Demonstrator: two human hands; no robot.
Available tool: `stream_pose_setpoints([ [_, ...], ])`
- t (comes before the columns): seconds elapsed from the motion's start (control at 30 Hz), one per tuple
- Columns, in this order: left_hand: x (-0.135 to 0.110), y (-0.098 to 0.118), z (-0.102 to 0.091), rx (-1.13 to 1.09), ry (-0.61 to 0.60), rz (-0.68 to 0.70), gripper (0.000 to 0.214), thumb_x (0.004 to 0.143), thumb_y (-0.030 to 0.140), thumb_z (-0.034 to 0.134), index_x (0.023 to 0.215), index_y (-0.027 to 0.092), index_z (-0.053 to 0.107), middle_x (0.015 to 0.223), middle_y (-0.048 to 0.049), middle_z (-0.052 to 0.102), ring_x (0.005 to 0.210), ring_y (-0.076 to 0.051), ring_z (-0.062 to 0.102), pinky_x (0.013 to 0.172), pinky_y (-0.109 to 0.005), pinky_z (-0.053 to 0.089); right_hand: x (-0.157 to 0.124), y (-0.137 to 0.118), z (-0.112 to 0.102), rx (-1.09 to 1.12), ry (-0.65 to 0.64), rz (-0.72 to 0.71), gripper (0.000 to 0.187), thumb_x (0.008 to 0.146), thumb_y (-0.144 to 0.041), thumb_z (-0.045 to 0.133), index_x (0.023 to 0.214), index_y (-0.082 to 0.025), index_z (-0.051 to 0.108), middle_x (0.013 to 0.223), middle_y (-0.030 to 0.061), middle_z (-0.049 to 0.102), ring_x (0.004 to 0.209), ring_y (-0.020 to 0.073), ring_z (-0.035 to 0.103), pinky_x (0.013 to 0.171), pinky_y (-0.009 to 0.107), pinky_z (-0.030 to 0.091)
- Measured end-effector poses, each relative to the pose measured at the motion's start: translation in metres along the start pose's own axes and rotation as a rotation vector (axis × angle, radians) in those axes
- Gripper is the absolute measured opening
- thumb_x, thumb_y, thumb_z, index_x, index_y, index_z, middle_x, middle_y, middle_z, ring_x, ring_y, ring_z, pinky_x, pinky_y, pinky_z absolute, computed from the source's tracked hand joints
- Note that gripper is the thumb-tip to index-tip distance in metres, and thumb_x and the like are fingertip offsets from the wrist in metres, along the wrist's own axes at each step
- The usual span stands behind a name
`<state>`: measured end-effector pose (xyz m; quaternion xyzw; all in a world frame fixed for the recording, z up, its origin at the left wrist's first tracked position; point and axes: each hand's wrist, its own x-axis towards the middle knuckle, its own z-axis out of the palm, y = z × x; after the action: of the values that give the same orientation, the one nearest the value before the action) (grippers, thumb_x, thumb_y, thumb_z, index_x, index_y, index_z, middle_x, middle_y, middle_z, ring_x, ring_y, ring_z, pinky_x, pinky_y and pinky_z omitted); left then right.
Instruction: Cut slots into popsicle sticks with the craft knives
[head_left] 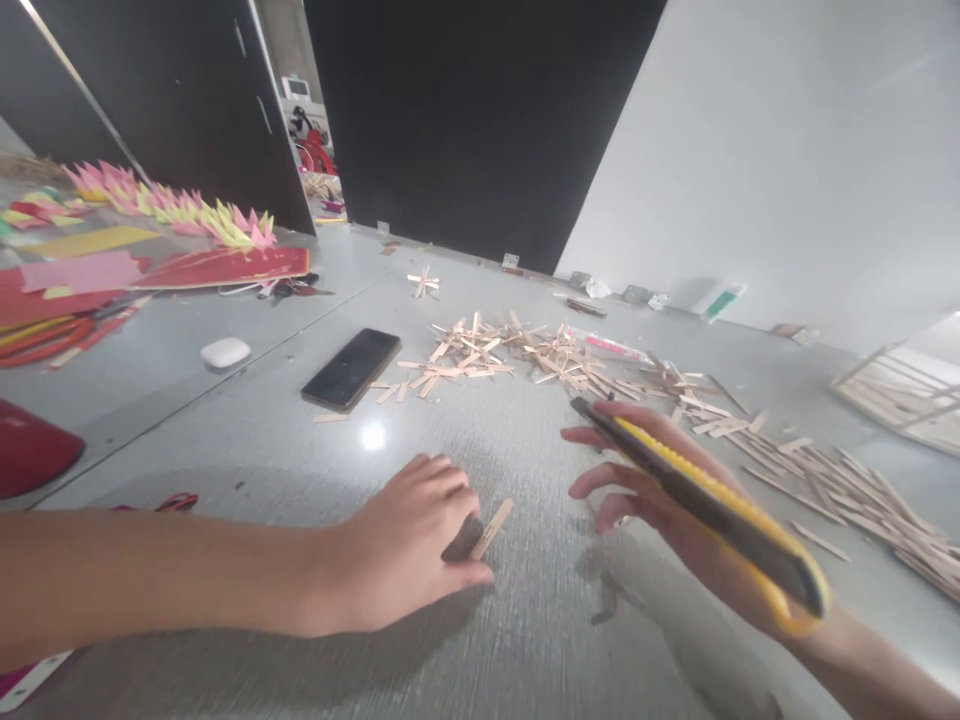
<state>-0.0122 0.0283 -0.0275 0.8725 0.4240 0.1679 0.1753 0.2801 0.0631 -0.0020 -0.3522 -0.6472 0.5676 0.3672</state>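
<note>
My left hand (409,545) lies low over the grey tabletop, palm down, its fingers bent and the thumb apart from them. A short wooden stick piece (493,528) is beside the gap between thumb and forefinger. The dark patch in that gap is too unclear to name. Raised at the right, my right hand (667,490) carries a yellow and black utility knife (705,500) against its thumb side, with the tip pointing up and left. Several of its fingers stretch out toward the left. Some blur covers this hand.
A pile of short wooden sticks (469,350) lies ahead, near a black phone (351,370). Longer sticks (847,490) spread along the right. A white case (225,352) and pink and yellow folded paper (187,210) are at left. A stick frame (900,390) stands far right.
</note>
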Motion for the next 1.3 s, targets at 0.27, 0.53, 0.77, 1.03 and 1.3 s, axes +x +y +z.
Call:
stream_pose_setpoints([
  [0.27, 0.004, -0.010, 0.007, -0.144, -0.028, 0.149, 0.017, 0.101, 0.013, 0.063, 0.094, 0.022, 0.074, 0.097, 0.0002, 0.068, 0.096, -0.018, 0.059, 0.089, -0.034, 0.045, -0.003, -0.022, -0.018, 0.191, -0.087, 0.357, 0.050, 0.105, -0.047, 0.044, 0.153, -0.031, 0.049, 0.110, 0.0099, 0.074, 0.092, 0.0244, 0.070, 0.076, 0.035, 0.057],
  [0.53, -0.017, 0.007, 0.011, 0.380, -0.018, 0.189, 0.033, 0.109, 0.019, 0.041, 0.122, 0.009, 0.069, 0.128, -0.0175, 0.069, 0.119, -0.033, 0.062, 0.098, -0.050, 0.047, -0.002, -0.012, 0.010, -0.158, 0.002, 0.505, 0.053, 0.088, -0.044, 0.076, 0.128, -0.030, 0.044, 0.133, 0.0075, 0.062, 0.057, 0.0078, 0.059, 0.053, 0.027, 0.055],
  [0.77, -0.031, 0.011, 0.021, 0.491, -0.120, 0.194, 0.061, 0.113, 0.042, 0.020, 0.157, 0.003, 0.039, 0.162, -0.0237, 0.039, 0.152, -0.042, 0.031, 0.119, -0.061, 0.026, -0.018, -0.014, 0.007, -0.874, -0.078, 0.148, 0.024, 0.100, -0.048, 0.058, 0.114, -0.029, 0.061, 0.081, -0.0004, 0.069, 0.070, 0.0172, 0.068, 0.061, 0.029, 0.054],
  [1.03, -0.027, 0.009, 0.022, 0.402, -0.182, 0.122, 0.066, 0.112, 0.046, 0.023, 0.162, 0.002, 0.027, 0.167, -0.0252, 0.022, 0.157, -0.039, 0.013, 0.127, -0.051, 0.021, -0.024, -0.012, 0.016, -1.178, -0.019, -0.089, 0.028, 0.106, -0.049, 0.045, 0.123, -0.027, 0.048, 0.072, -0.0021, 0.068, 0.055, 0.0168, 0.069, 0.047, 0.025, 0.053],
  [1.3, -0.023, 0.011, 0.020, 0.367, -0.255, 0.095, 0.067, 0.112, 0.045, 0.023, 0.163, 0.002, 0.024, 0.168, -0.0240, 0.019, 0.158, -0.036, 0.009, 0.129, -0.047, 0.019, -0.021, -0.001, 0.020, -1.258, -0.101, -0.283, 0.023, 0.112, -0.032, 0.036, 0.122, -0.024, 0.055, 0.099, 0.0053, 0.075, 0.080, 0.0188, 0.074, 0.058, 0.028, 0.056],
])
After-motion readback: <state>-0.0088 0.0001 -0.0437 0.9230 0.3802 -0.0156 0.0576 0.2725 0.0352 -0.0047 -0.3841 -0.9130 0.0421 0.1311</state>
